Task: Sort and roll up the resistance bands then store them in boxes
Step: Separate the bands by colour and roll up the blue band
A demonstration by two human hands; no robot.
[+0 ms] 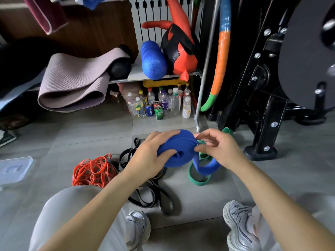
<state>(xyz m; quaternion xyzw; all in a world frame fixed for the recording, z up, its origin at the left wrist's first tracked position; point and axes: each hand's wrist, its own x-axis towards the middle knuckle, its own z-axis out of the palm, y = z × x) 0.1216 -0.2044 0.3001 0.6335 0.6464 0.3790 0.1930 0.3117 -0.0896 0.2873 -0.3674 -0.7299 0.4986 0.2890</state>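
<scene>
A wide blue resistance band (178, 148), partly coiled into a flat roll, is held above the floor between both hands. My left hand (151, 156) grips the roll from the left, thumb on its face and fingers over the top edge. My right hand (217, 148) pinches the band at the roll's right side, and a loose blue loop hangs below it. On the floor lie a green band (198, 178), a tangle of black bands (152, 192) and a heap of thin orange bands (93, 172). A clear plastic box (14, 169) sits at the far left.
Several bottles and cans (159, 104) stand under a metal shelf (137, 77) holding a blue foam roller (154, 60) and a folded mat (72, 82). A black machine base (261, 153) stands at the right. My knees and grey shoes (239, 223) fill the foreground.
</scene>
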